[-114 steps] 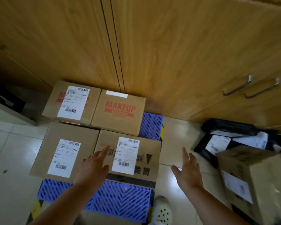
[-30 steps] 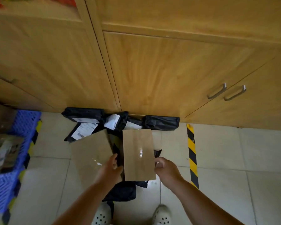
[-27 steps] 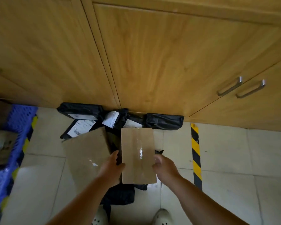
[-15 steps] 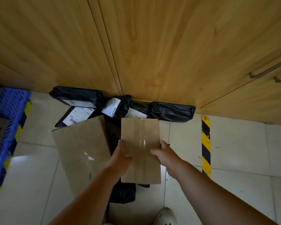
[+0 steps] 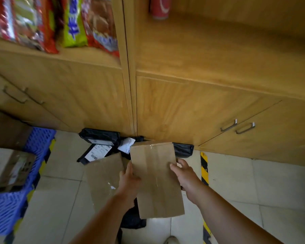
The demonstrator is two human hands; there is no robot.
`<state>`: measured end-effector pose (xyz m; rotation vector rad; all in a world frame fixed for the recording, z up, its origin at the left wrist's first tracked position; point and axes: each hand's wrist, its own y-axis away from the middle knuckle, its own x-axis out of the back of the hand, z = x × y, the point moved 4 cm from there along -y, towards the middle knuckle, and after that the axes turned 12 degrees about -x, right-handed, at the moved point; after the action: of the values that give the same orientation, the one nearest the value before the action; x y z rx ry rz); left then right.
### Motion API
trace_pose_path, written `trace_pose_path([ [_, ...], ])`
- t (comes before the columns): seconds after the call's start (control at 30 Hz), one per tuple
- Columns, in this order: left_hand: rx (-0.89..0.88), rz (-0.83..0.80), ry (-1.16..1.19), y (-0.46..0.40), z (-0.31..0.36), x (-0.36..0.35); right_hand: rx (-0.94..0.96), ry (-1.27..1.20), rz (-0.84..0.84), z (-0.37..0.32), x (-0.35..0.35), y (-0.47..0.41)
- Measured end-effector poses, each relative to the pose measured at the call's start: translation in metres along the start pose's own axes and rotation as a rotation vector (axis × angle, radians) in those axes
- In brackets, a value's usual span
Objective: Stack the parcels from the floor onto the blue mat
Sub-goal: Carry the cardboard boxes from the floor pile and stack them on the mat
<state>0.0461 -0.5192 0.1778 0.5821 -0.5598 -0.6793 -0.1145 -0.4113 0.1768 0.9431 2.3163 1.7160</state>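
A plain brown cardboard parcel, taped down its middle, is held up off the floor between both my hands. My left hand grips its left edge and my right hand grips its right edge. A second brown box stands on the floor just left of it. Black poly-bag parcels with white labels lie behind against the cabinet. The blue mat is at the far left, with cardboard boxes stacked on it.
Wooden cabinet doors with metal handles rise straight ahead, shelves with snack packets above. Yellow-black hazard tape runs across the tiled floor on the right. My shoe shows at the bottom edge.
The parcel has come up off the floor in both my hands. My head has risen, so the shelves and the blue mat on the left show more.
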Motion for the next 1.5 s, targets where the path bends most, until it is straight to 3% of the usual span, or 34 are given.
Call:
trace_pose_path([
  [0.17, 0.004, 0.058, 0.304, 0.085, 0.072, 0.057, 0.095, -0.106, 0.001, -0.041, 0.009, 0.127],
  [0.47, -0.13, 0.035, 0.612, 0.217, 0.168, 0.154, 0.101, -0.295, 0.04, -0.074, 0.014, 0.307],
  [0.6, -0.177, 0.012, 0.539, 0.245, 0.183, 0.183, 0.145, -0.241, 0.061, -0.087, 0.012, 0.361],
  [0.73, -0.26, -0.075, 0.456, 0.276, 0.196, 0.197, 0.205, -0.149, -0.028, -0.09, 0.011, 0.408],
  [0.93, -0.386, -0.133, 0.452, 0.31, 0.203, 0.211, 0.327, -0.22, -0.121, -0.08, 0.013, 0.436],
  [1.07, -0.469, -0.099, 0.431, 0.329, 0.199, 0.223, 0.347, -0.244, -0.153, -0.075, 0.008, 0.452],
  [1.23, -0.622, -0.028, 0.35, 0.361, 0.199, 0.235, 0.299, -0.471, -0.409, -0.075, -0.001, 0.48],
  [1.4, -0.715, 0.036, 0.215, 0.401, 0.197, 0.239, 0.296, -0.48, -0.405, -0.07, 0.005, 0.499],
  [1.5, -0.756, 0.074, 0.292, 0.433, 0.197, 0.229, 0.322, -0.521, -0.43, -0.056, 0.018, 0.51],
])
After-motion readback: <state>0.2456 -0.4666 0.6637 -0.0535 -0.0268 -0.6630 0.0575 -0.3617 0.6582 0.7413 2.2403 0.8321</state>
